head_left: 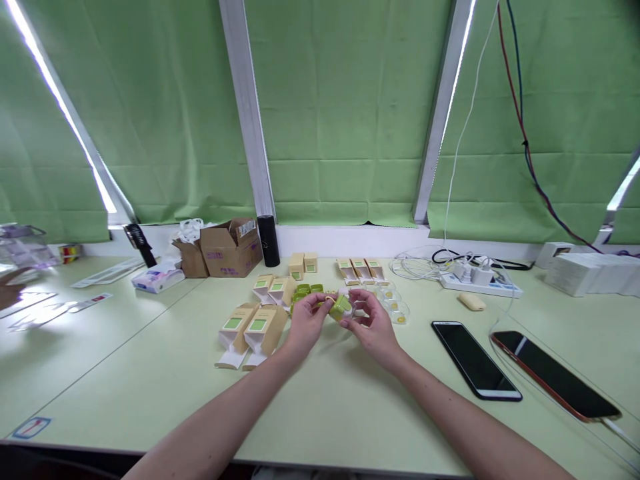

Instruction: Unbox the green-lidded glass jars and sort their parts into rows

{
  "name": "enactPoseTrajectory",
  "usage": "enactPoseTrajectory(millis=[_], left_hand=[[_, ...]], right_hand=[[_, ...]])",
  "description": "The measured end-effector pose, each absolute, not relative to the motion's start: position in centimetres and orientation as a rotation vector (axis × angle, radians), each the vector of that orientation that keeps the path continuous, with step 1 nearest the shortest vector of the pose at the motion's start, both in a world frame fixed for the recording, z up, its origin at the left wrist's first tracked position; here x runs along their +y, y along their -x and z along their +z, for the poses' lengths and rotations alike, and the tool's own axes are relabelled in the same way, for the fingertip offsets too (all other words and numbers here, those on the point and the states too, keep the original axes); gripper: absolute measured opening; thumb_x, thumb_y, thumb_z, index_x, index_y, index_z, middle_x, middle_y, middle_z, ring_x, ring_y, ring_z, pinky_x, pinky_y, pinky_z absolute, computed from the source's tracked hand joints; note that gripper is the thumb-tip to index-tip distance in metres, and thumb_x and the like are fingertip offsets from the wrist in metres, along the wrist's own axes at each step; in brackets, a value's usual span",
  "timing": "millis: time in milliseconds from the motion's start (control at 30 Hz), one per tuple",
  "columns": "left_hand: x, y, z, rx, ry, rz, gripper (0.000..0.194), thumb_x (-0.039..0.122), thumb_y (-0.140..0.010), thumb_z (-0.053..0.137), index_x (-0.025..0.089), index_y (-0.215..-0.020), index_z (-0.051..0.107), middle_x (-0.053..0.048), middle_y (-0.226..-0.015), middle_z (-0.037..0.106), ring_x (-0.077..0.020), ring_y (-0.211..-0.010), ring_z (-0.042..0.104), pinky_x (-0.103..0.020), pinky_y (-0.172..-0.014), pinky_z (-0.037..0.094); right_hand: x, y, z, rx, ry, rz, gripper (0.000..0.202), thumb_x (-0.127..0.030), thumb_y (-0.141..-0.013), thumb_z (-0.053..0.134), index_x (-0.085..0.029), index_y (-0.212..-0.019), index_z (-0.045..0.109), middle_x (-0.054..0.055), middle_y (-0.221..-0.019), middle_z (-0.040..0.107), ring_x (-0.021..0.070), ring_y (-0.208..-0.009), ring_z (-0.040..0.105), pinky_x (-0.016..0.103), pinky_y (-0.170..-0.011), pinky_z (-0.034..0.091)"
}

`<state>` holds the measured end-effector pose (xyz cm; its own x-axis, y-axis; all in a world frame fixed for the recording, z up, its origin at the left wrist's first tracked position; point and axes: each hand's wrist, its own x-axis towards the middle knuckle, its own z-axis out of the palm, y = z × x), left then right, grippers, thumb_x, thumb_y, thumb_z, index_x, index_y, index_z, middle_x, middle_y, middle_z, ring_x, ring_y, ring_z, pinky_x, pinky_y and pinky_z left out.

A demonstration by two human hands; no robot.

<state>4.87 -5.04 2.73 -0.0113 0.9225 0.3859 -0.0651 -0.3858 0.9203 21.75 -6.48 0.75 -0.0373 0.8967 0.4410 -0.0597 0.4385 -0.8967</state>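
Both hands meet over the middle of the table around a small green case (341, 307) with a whitish part on its right side. My left hand (309, 317) pinches its left end, where a thin light-coloured loop shows. The fingers of my right hand (373, 326) close on the whitish right side. Just behind my left hand are several similar green pieces (302, 291), partly hidden. Clear round plastic packs (397, 305) with yellow spots lie beyond my right hand. Open kraft paper boxes (266, 328) with green labels stand left of my left hand.
More kraft boxes (361, 269) stand farther back. Two phones, one black with white ends (475, 360) and one red-edged (555, 375), lie at right near a power strip (480, 283). A cardboard carton (231, 250), black cylinder (269, 241) and tissue pack (158, 277) are back left.
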Motion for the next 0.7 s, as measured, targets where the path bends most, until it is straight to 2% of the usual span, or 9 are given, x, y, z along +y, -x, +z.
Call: enactPoseTrajectory(millis=[167,400,533,700], left_hand=[[-5.04,-4.99,2.37,0.935,-1.521,1.531,0.030,0.047,-0.084,0.075,0.018,-0.085,0.069,-0.012,-0.102,0.077,-0.0256,-0.098,0.072,-0.038,-0.089,0.056],[-5.16,-4.74,2.13,0.962,-1.662,1.523,0.030,0.050,-0.092,0.066,0.020,-0.089,0.064,-0.011,-0.106,0.075,-0.0242,-0.100,0.069,-0.037,-0.088,0.053],[-5.23,-4.74,2.28,0.961,-1.657,1.541,0.034,0.054,-0.092,0.065,0.021,-0.088,0.061,-0.009,-0.100,0.074,-0.0232,-0.095,0.069,-0.036,-0.084,0.053],[-5.42,-4.63,3.01,0.925,-1.566,1.613,0.038,0.056,-0.088,0.070,0.020,-0.086,0.060,-0.009,-0.102,0.074,-0.0224,-0.097,0.070,-0.036,-0.086,0.056]], right_hand=[[-6.93,-21.71,0.92,-1.467,0.831,0.842,0.060,-0.033,-0.073,0.083,-0.029,-0.127,0.057,0.006,-0.117,0.061,0.0223,-0.105,0.061,0.032,-0.075,0.058],[-7.03,-21.69,0.91,-1.521,0.828,0.747,0.057,-0.029,-0.078,0.079,-0.029,-0.130,0.056,0.007,-0.118,0.063,0.0250,-0.117,0.059,0.036,-0.084,0.057],[-6.89,-21.77,0.83,-1.524,0.803,0.720,0.055,-0.029,-0.080,0.077,-0.029,-0.130,0.056,0.007,-0.119,0.064,0.0251,-0.115,0.060,0.036,-0.083,0.057],[-6.77,-21.99,0.84,-1.517,0.799,0.700,0.052,-0.030,-0.082,0.076,-0.028,-0.130,0.056,0.008,-0.122,0.063,0.0251,-0.117,0.060,0.037,-0.086,0.057]])
